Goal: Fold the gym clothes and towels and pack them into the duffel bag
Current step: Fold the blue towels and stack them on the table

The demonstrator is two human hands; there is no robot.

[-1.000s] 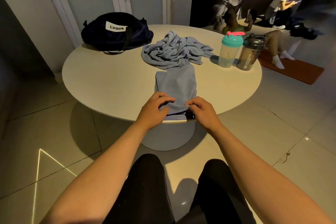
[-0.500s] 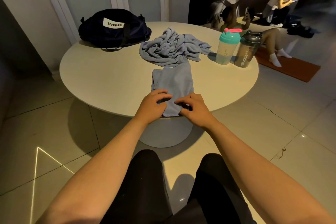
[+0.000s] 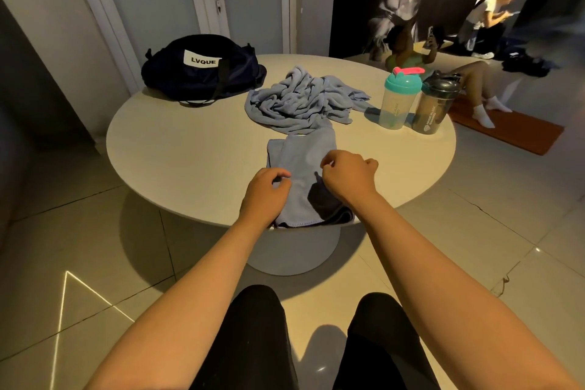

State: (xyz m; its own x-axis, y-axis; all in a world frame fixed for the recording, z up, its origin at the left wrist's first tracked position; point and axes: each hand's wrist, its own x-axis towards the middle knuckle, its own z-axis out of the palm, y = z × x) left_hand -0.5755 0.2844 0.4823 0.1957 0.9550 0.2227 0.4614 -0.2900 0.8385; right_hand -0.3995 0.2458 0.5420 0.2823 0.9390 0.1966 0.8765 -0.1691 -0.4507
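A folded blue-grey towel (image 3: 302, 152) lies on the round table (image 3: 190, 161), its near end at the table's front edge. My left hand (image 3: 266, 196) rests on the towel's left side, fingers curled onto the cloth. My right hand (image 3: 348, 179) hovers just above the towel's right side with fingers curled and nothing visible in them; its shadow falls on the cloth. A crumpled blue-grey towel (image 3: 300, 101) lies heaped just behind. The dark navy duffel bag (image 3: 202, 73) with a white label sits at the table's far left; I cannot tell if its zip is open.
Two shaker bottles stand at the table's right: one with a teal lid (image 3: 400, 98), one dark (image 3: 435, 104). A person (image 3: 474, 85) sits on an orange mat (image 3: 512, 133) on the floor beyond; another (image 3: 493, 13) sits farther back. A white door is behind the bag.
Both hands moved forward along the folded towel, away from its near edge. My right hand let go and rose off the cloth.
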